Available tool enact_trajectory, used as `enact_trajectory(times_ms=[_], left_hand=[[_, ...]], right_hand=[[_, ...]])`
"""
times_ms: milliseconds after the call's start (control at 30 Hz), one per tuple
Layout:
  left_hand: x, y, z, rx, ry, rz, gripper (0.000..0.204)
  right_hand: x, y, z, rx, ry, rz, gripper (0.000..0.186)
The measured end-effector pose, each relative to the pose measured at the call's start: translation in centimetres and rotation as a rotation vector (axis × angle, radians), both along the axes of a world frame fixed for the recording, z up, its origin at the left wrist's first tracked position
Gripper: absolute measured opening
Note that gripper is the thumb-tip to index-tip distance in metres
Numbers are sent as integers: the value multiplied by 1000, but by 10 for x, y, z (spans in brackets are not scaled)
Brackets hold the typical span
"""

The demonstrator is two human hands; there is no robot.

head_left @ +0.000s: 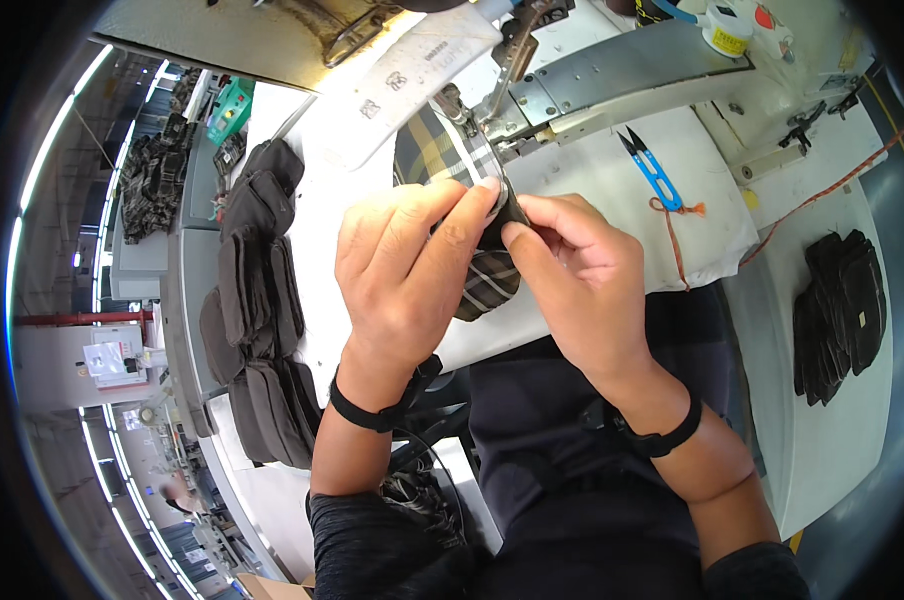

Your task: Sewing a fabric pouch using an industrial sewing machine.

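A piece of plaid fabric (427,150) with dark cloth along its edge lies at the needle end of a sewing machine (632,80). Its front end droops below my hands. My left hand (402,260) pinches the cloth at its edge, with the index finger and thumb close to the machine's foot. From the other side, my right hand (587,275) grips the dark edge between thumb and index finger. The two sets of fingertips nearly meet, and they hide part of the cloth between them.
Blue thread snips (652,172) with an orange cord lie right of the hands on the white table. Dark sewn pieces (262,270) are piled along the left side. Another dark stack (840,315) rests on a white surface at the right. A white panel (402,85) hangs above.
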State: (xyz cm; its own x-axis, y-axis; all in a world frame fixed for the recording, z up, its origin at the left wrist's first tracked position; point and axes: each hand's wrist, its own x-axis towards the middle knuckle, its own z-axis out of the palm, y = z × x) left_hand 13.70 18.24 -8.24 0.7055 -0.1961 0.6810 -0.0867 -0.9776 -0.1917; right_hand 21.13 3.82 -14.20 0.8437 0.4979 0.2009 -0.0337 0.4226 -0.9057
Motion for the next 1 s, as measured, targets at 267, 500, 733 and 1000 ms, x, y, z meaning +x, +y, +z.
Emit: enact_trajectory(times_ms=[267,500,733,1000], left_hand=[[3,4,-2,-67,14,-33,40],[11,26,0,20,-1,-20,39],[20,24,0,-191,25,-48,30],[15,13,19,-551,239,176,28]], right_hand=[[1,-1,-2,51,115,34,21],[12,18,5,12,84,22,22],[12,32,15,25,189,18,10],[6,53,16,-257,-136,-317,25]])
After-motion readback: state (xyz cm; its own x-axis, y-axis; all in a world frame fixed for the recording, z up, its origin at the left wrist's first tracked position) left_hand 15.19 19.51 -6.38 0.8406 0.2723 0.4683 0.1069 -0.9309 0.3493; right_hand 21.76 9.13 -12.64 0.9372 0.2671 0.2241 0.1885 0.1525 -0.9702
